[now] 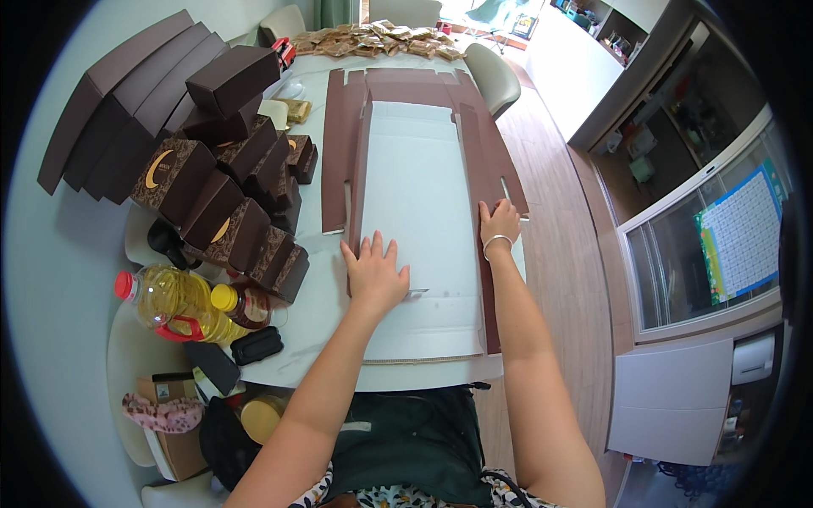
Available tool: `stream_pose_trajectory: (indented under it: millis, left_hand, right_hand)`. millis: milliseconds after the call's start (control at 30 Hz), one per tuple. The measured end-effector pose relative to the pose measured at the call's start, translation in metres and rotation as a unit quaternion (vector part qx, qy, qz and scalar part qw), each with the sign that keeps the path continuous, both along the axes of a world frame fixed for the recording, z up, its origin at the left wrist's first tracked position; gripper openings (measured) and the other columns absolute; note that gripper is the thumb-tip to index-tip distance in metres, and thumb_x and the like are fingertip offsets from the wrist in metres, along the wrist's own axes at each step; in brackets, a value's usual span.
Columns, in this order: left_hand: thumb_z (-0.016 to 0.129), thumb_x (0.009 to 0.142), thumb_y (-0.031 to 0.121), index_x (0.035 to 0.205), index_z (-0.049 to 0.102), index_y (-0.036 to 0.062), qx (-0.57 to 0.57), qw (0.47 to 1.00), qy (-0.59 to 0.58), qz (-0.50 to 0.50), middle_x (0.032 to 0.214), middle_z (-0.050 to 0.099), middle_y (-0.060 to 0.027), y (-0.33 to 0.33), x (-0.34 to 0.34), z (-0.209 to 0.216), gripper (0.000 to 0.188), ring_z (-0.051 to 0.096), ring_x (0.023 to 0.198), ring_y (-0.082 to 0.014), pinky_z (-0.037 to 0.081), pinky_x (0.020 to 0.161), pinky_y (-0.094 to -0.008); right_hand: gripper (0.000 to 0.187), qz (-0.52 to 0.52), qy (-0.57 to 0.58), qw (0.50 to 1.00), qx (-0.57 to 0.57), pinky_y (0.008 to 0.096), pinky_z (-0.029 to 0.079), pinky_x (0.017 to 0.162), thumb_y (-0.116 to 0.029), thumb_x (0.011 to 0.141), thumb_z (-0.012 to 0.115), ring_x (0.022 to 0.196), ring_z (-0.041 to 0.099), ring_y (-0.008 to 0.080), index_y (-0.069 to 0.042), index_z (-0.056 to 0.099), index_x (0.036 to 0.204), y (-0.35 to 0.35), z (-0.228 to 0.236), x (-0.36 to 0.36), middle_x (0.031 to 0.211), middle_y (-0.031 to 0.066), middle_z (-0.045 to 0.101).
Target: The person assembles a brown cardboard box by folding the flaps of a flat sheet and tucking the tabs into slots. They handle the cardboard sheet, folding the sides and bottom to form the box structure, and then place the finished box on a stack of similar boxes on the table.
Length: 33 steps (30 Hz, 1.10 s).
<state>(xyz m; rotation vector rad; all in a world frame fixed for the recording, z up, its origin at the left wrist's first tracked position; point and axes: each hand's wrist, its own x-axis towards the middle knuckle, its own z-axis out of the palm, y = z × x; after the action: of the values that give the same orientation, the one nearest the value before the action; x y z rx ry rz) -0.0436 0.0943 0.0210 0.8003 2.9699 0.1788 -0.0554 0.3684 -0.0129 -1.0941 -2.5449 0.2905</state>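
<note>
A large flat cardboard box blank (422,195) lies lengthwise on the table, white inside with brown flaps around it. Its left side panel stands partly folded up along the white base. My left hand (377,275) rests on the white base near that left fold, fingers spread. At the right edge, the fingers of my right hand (500,222) are curled over the brown side flap (489,144). Slots and tabs show along the outer edges. Part of the right flap is hidden under my right hand.
Folded dark brown boxes (233,82) are stacked at the left. An oil bottle (174,296), a yellow-lidded jar (246,305) and a black case (257,345) stand at the near left. Many small packets (381,40) cover the far end. A chair (493,78) stands at the right.
</note>
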Motion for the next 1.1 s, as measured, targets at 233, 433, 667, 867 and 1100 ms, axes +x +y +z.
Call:
stream_pose_trajectory:
  millis: [233,433,667,867,1100]
  left_hand:
    - [0.044,0.092,0.042,0.142,0.047,0.0127,-0.001,1.000,-0.001,-0.006,0.151,0.036,-0.0155,0.003,0.002,0.003,0.057,0.034,0.140,-0.0293,0.003,0.113,-0.0641]
    - [0.043,0.092,0.041,0.142,0.047,0.0124,-0.002,1.000,-0.006,-0.005,0.152,0.036,-0.0157,0.004,0.002,0.003,0.057,0.034,0.140,-0.0296,0.003,0.113,-0.0639]
    - [0.043,0.092,0.041,0.141,0.048,0.0121,0.000,1.000,-0.001,-0.005,0.151,0.036,-0.0160,0.002,0.002,0.002,0.057,0.034,0.140,-0.0301,0.003,0.113,-0.0639]
    - [0.044,0.092,0.042,0.141,0.048,0.0119,0.008,1.000,0.000,-0.005,0.151,0.037,-0.0161,0.004,0.002,0.002,0.057,0.034,0.139,-0.0302,0.004,0.113,-0.0638]
    - [0.045,0.092,0.042,0.141,0.048,0.0120,0.006,1.000,0.004,-0.006,0.151,0.037,-0.0161,0.003,0.002,0.002,0.058,0.035,0.139,-0.0305,0.004,0.113,-0.0643]
  right_hand:
    - [0.063,-0.017,-0.180,0.978,-0.099,0.0462,0.053,0.083,-0.061,0.094,0.043,0.105,0.064,0.0355,-0.003,0.060,0.111,0.008,0.027,-0.003,0.113,0.0186,0.066]
    - [0.063,-0.003,-0.181,0.980,-0.085,0.0452,0.052,0.086,-0.062,0.094,0.040,0.105,0.064,0.0346,-0.005,0.061,0.112,0.011,0.026,-0.003,0.110,0.0182,0.067]
    - [0.059,0.006,-0.171,0.983,-0.062,0.0455,0.052,0.085,-0.059,0.096,0.039,0.103,0.065,0.0352,-0.005,0.059,0.108,0.009,0.019,-0.003,0.108,0.0184,0.068]
    - [0.052,-0.001,-0.151,0.989,-0.003,0.0442,0.055,0.076,-0.054,0.097,0.041,0.090,0.069,0.0349,-0.004,0.054,0.104,0.009,0.007,-0.007,0.101,0.0196,0.067]
    - [0.042,0.016,-0.145,0.980,0.138,0.0357,0.058,0.059,-0.049,0.096,0.049,0.073,0.071,0.0248,-0.007,0.049,0.097,-0.003,0.005,-0.013,0.087,0.0122,0.063]
